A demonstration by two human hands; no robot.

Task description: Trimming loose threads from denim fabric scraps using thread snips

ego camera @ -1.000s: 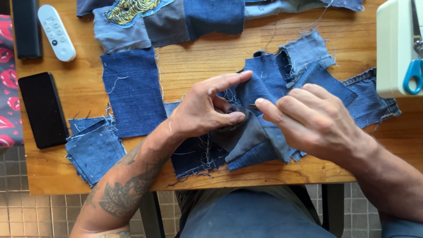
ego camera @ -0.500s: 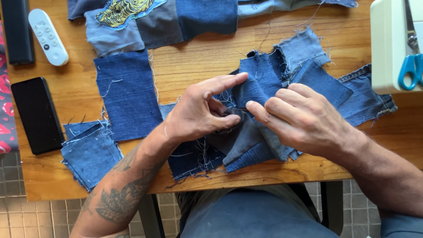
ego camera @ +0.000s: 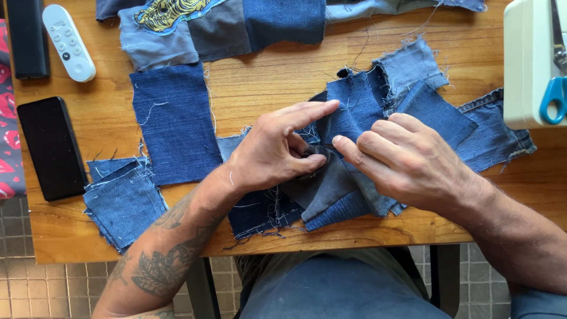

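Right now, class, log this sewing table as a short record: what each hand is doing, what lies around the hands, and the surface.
left hand: pinching the joined blue and grey denim patches, forefinger stretched out over them
right hand: fingertips pressing the same patches beside the left thumb
loose pieces: dark blue denim rectangle; small frayed denim squares at the table's left edge
other items: black phone, white remote control, white sewing machine
surface: wooden table

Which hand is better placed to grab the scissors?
Right, likely. The right hand lies on the denim pieces nearer the blue-handled scissors at the table's right edge; the left hand pinches the fabric farther off.
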